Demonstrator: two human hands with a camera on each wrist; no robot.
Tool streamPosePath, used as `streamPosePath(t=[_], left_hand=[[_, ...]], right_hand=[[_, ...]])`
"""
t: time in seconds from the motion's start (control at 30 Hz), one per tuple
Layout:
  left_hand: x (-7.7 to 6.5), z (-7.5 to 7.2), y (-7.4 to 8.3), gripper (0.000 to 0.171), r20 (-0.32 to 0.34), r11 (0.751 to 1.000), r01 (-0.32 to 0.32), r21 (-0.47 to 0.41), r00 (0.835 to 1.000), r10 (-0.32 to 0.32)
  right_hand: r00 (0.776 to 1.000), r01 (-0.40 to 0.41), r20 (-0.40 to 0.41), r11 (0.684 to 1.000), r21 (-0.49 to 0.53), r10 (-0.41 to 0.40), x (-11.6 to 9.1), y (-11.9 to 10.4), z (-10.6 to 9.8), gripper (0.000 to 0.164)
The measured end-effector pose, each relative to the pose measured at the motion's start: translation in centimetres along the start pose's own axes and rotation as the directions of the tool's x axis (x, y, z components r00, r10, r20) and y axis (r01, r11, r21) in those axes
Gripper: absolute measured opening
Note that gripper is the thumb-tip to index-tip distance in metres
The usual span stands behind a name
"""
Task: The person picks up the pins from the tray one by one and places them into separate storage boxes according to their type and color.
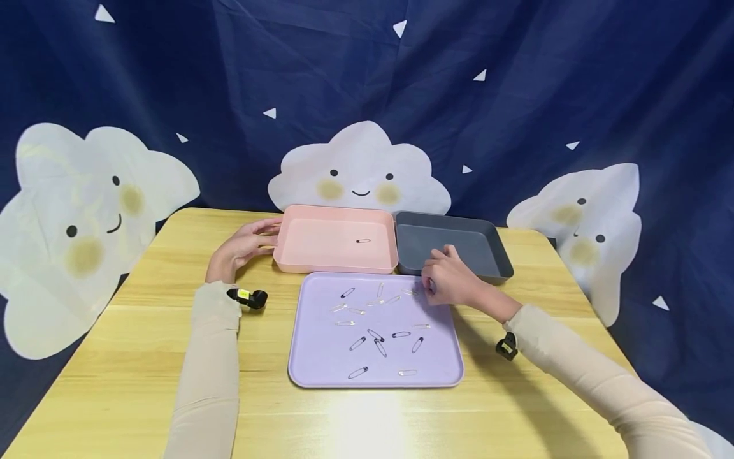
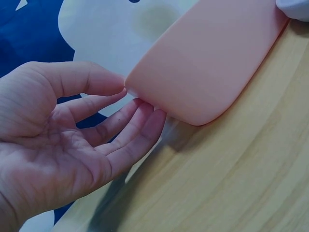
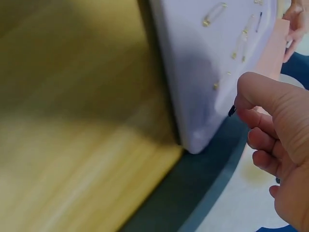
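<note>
"Worktop [image 1: 115,382], far left: what was seen there?"

"The left hand [image 1: 243,245] was set against the left side of a pink tray [image 1: 321,236], near the worktop's far edge. Its fingers were held nearly straight and slightly spread, and the tray's outer corner was touched by the tips."

"And what was held inside that tray?"

"One dark safety pin [image 1: 363,241], by which the part toward the right wall was occupied."

"What was placed nearer the worktop's front edge?"

"A lilac tray [image 1: 309,357]. Gold pins [image 1: 345,324] were scattered mostly over its far half, with one lying near the front edge. Black pins [image 1: 375,335] were spread mainly over the middle and near half, and one was seen toward the far left corner."

"How was the right hand [image 1: 450,277] placed?"

"It was held over the lilac tray's far right corner. A black safety pin [image 3: 232,111], only its end exposed, was pinched between thumb and index finger; the other fingers were curled."

"And farthest right?"

"A dark grey tray [image 1: 476,252] was set beside the pink one, its near edge partly hidden by that hand."
</note>
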State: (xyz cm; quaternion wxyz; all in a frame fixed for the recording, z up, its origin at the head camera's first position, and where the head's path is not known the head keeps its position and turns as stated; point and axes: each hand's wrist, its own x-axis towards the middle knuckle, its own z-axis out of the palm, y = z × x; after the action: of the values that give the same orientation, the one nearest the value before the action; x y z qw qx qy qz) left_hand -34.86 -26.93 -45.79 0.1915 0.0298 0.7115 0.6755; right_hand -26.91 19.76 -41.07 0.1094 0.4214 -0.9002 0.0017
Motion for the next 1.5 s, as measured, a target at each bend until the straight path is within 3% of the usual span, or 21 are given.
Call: streamPosePath(t=[0.17,0.47,0.73,1.07,1.5], left_hand=[[-0.2,0.0,0.2,0.071,0.003,1.000,-0.012,-0.002,1.000,0.012],[-0.1,0.0,0.0,0.069,0.007,1.000,-0.025,0.012,1.000,0.025],[0.1,0.0,-0.4,0.067,0.017,1.000,-0.031,0.000,0.999,0.031],[-0.1,-0.1,-0.2,0.068,0.002,0.999,-0.036,0.002,0.999,0.036],[0.0,0.0,0.0,0.069,0.014,1.000,-0.020,0.000,1.000,0.020]], right_hand=[[1.000,-0.013,-0.004,1.000,-0.006,0.013,1.8,0.3,-1.3,0.015],[0.991,0.007,-0.135,1.000,-0.002,-0.007,6.2,1.3,-2.6,0.012],[0.995,-0.013,-0.098,0.999,0.048,0.017,9.2,1.2,-2.1,0.011],[0.996,-0.046,-0.076,0.996,0.073,0.051,9.8,1.5,-1.6,0.010],[0.998,0.020,-0.069,0.994,0.110,-0.012,8.5,0.4,-1.7,0.013]])
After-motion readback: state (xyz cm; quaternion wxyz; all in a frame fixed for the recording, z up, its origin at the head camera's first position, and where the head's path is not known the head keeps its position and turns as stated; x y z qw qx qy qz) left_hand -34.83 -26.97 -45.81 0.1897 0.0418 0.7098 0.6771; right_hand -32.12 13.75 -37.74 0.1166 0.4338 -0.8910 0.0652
